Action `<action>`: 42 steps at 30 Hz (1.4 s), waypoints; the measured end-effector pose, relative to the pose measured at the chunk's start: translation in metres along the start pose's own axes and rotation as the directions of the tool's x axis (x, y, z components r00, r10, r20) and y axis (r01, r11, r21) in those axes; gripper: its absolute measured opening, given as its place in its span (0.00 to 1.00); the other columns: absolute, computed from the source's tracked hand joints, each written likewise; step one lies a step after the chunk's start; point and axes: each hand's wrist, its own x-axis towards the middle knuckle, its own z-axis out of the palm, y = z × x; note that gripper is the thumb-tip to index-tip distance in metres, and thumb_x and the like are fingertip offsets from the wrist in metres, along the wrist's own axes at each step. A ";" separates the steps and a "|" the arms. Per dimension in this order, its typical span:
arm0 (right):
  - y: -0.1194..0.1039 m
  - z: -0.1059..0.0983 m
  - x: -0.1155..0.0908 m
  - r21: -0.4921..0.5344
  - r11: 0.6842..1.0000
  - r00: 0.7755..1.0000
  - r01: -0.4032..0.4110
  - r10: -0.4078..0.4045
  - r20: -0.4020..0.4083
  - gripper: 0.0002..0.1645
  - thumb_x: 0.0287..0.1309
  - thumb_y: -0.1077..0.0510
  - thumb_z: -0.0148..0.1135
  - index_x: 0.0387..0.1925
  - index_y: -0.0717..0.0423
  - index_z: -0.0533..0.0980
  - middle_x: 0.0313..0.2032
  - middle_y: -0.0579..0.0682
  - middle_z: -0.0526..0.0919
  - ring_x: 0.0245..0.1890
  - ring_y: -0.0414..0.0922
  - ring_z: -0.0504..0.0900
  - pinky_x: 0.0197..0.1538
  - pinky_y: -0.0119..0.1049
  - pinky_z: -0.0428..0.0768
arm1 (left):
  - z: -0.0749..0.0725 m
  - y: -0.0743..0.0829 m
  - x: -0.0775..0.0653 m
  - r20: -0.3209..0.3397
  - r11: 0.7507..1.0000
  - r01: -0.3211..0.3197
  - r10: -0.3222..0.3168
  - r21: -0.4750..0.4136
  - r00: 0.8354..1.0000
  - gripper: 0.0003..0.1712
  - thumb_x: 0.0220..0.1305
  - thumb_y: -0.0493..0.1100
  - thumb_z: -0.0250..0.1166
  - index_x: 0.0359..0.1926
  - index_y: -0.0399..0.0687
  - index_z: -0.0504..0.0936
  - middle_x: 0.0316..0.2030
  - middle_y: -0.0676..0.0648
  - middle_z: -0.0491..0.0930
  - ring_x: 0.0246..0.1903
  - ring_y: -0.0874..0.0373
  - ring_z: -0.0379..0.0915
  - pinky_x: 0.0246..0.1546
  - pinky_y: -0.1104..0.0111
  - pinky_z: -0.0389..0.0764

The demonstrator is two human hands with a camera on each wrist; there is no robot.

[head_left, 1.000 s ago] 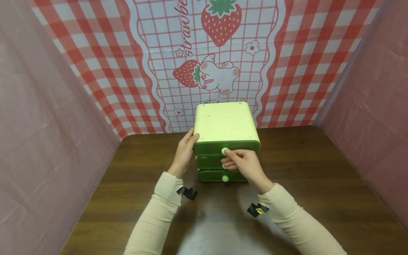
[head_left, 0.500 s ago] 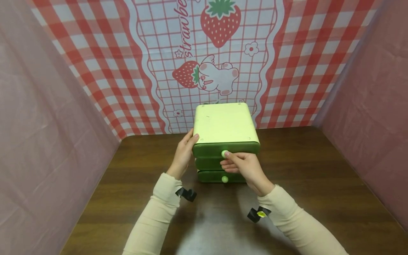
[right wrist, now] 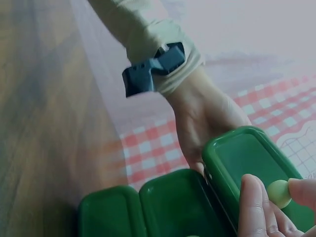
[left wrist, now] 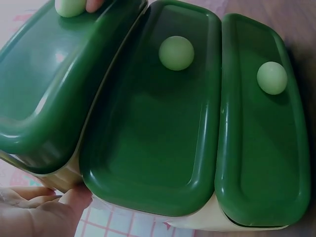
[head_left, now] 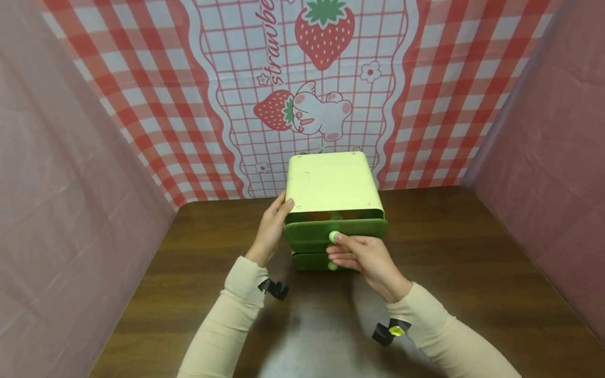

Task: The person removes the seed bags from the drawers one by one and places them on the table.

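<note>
Top drawer (head_left: 312,229) further out, something reddish (head_left: 321,216) inside, right fingers (head_left: 345,256) on knob (head_left: 333,237).

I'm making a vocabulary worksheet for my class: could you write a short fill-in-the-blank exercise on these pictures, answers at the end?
1. The right hand pinches a pale, round ____.
2. The left hand touches the ____ side of the cabinet.
3. Of the three drawers, the ____ one is pulled out farthest.
4. On the cloth behind, a big red ____ is printed above the rabbit.

Missing words: knob; left; top; strawberry.
</note>
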 end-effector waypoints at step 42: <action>0.021 0.011 -0.068 0.054 0.996 0.997 -0.077 0.076 0.019 0.24 0.65 0.51 0.62 0.50 0.69 0.78 0.35 0.50 0.90 0.38 0.45 0.89 0.47 0.40 0.86 | -0.001 0.000 0.002 -0.002 0.999 -0.004 0.004 0.033 1.000 0.38 0.75 0.56 0.50 0.77 0.47 0.52 0.76 0.44 0.54 0.71 0.49 0.59 0.67 0.57 0.69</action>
